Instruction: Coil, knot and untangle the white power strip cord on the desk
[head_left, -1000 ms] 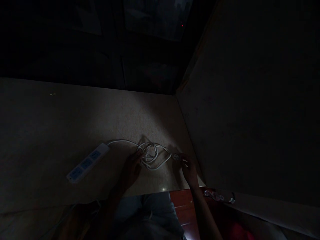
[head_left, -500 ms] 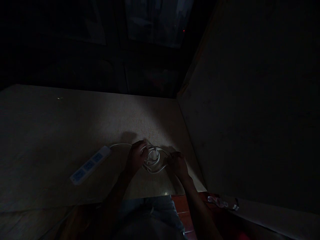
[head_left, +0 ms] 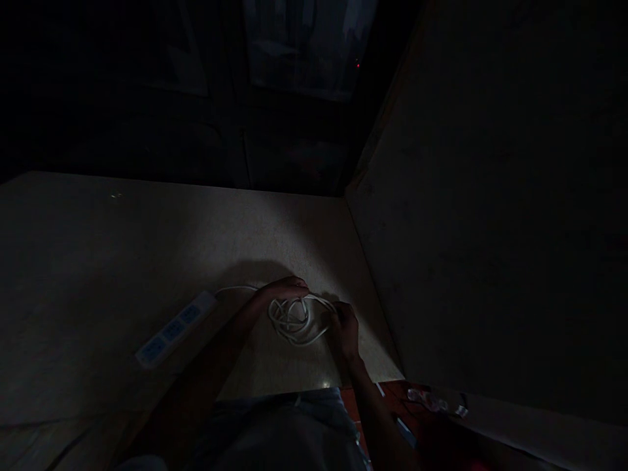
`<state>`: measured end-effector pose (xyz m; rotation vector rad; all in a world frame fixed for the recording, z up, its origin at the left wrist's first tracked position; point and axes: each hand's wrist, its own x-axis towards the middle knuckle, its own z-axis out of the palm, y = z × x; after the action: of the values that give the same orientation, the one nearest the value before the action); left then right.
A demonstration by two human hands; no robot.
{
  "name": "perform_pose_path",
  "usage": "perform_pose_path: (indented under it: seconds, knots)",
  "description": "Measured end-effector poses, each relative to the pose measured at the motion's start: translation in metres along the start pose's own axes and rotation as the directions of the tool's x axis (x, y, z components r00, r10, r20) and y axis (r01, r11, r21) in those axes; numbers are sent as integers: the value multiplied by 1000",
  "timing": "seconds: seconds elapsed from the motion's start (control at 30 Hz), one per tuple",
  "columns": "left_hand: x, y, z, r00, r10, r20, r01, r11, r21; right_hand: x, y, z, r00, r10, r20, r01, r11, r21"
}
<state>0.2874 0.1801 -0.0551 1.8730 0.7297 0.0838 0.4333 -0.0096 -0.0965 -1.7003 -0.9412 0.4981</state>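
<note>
A white power cord [head_left: 294,341] lies in loose loops on the table in front of me. My left hand [head_left: 289,288] reaches over the far side of the coil, its fingers closed around the cord near the top of the loops. At the coil's right side my right hand [head_left: 346,327] grips the cord with curled fingers. To the left lies a white power strip [head_left: 174,329] with blue socket faces, set at a slant. Its lead runs from the upper right end toward the coil and passes behind my left hand. Dim light hides finger detail.
The pale tabletop [head_left: 196,222] meets a dark wall panel [head_left: 466,229] on the right. A dark window [head_left: 309,52] stands beyond the far edge. Below the table at right, a clear plastic item [head_left: 426,399] lies near the reddish floor. A small shiny bit [head_left: 116,195] rests at far left.
My left hand has moved right, from the coil's left side to its far top edge, uncovering the left loops. My right hand stays on the right side of the cord, nearly still.
</note>
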Motion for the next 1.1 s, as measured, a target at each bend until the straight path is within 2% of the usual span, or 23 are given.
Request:
perform_pose_path:
  seconds: [0.1, 0.2, 0.33, 0.43, 0.5, 0.57, 0.67, 0.73, 0.87, 0.97, 1.1]
  knots:
    - [-3, 0, -2, 998, -57, 40, 60, 996, -68, 2, -6, 6, 1000, -24, -17, 26, 994, 108]
    - [-14, 4, -2, 997, -75, 4, 75, 987, -139, 7, -21, 11, 998, -4, -67, 17, 981, 192]
    - [-47, 17, 0, 991, -40, -131, 1, 960, -280, 13, -42, 15, 994, -22, -106, 51, 959, 279]
    - [-75, 30, 5, 954, 29, -298, -120, 949, -293, 18, -50, 19, 994, -26, -107, 63, 931, 360]
    - [-89, 35, 12, 903, 95, -420, -213, 946, -245, 20, -54, 23, 997, -1, -81, 35, 906, 422]
    - [-96, 35, 21, 832, 182, -525, -311, 935, -169, 23, -56, 27, 998, 28, -50, -1, 885, 466]
    - [-102, 24, 36, 722, 290, -628, -407, 912, -45, 23, -58, 28, 998, 51, -26, -31, 866, 498]
    - [-107, 13, 45, 672, 312, -672, -391, 920, 35, 20, -60, 25, 998, 52, 24, -57, 860, 508]
    - [-125, 3, 62, 626, 283, -727, -244, 956, 162, 7, -66, 15, 986, 51, 157, -120, 875, 469]
    - [-138, 10, 69, 543, 302, -784, -161, 953, 256, -4, -71, 15, 987, 38, 154, -106, 880, 464]
    - [-142, 24, 72, 438, 440, -784, -122, 893, 433, -12, -76, 23, 997, 2, 80, -42, 868, 495]
